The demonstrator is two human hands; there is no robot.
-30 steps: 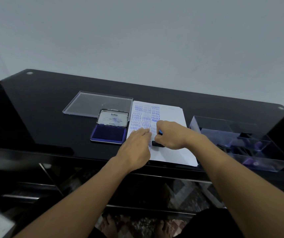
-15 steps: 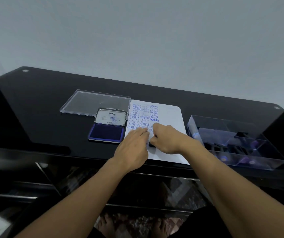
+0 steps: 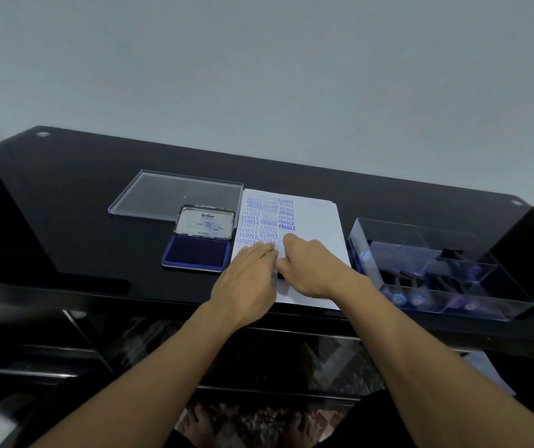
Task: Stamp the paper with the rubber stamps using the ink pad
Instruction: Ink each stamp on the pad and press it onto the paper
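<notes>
Hands: left flat, right round stamp

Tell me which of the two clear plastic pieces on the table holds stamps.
The deep box right of the paper; purple stamps lie in its compartments. The other, a flat lid behind the ink pad, lies bare.

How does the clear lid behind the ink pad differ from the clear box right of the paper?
The clear lid is flat and shallow; the clear box is deep with dividers. The lid holds nothing; the box holds purple-handled stamps. Both are see-through plastic on the black table.
</notes>
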